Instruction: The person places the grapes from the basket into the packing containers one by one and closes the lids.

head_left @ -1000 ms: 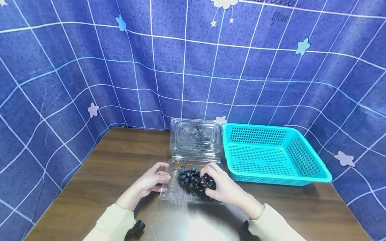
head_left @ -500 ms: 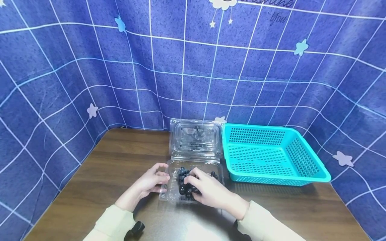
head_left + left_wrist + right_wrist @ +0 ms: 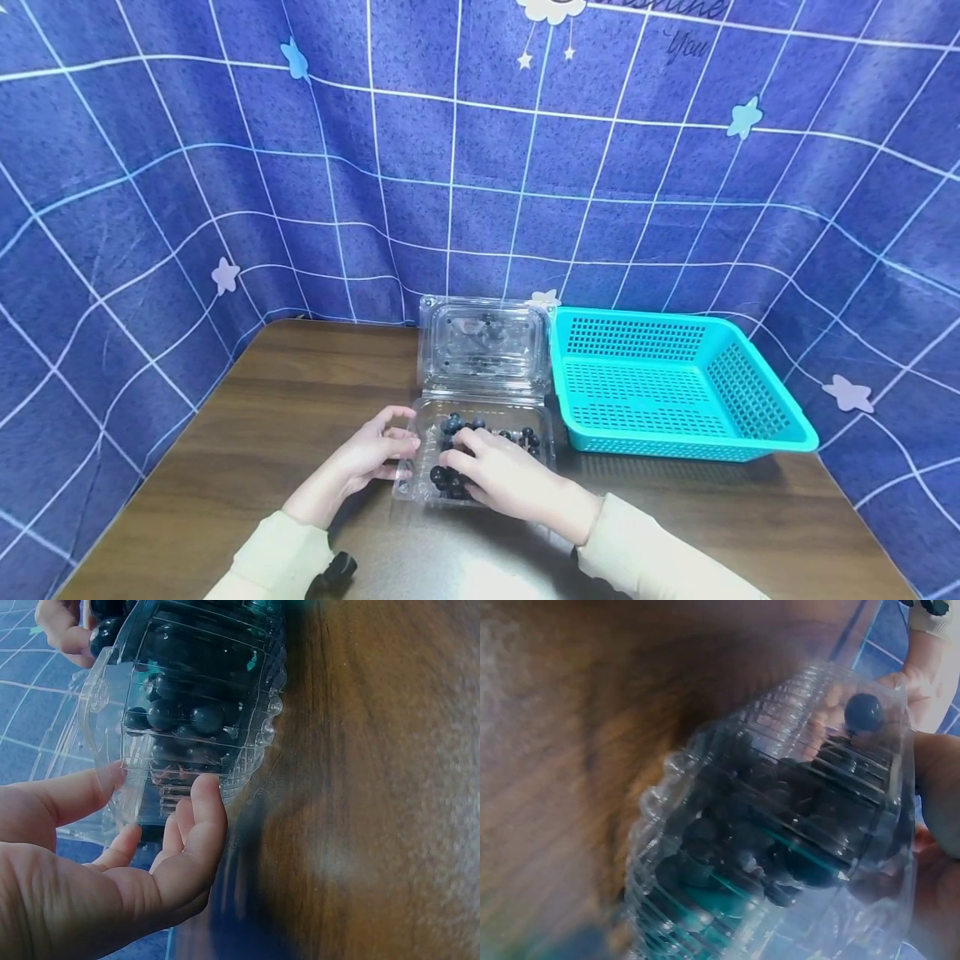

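A clear plastic clamshell box (image 3: 420, 492) stands on the table with its lid (image 3: 487, 342) tilted back. Dark grapes (image 3: 453, 423) lie inside, partly covered by my right hand (image 3: 510, 479). That hand's fingers reach down into the box and grip a bunch of grapes (image 3: 442, 477) near the front left; palm and wrist hide part of it. In the left wrist view a grape (image 3: 105, 636) shows beside the right fingertips. My left hand (image 3: 375, 454) touches the box's left end, its fingers loosely bent and spread against the clear wall (image 3: 135, 765).
A turquoise perforated plastic basket (image 3: 675, 392) stands right of the box, its left side close to the lid. Brown wood-grain tabletop (image 3: 300, 375) surrounds both. A blue gridded curtain (image 3: 375, 192) hangs behind the table.
My right hand has moved left within the box along with grapes, and other grapes on the right are uncovered. The left hand has stayed at the box's left end.
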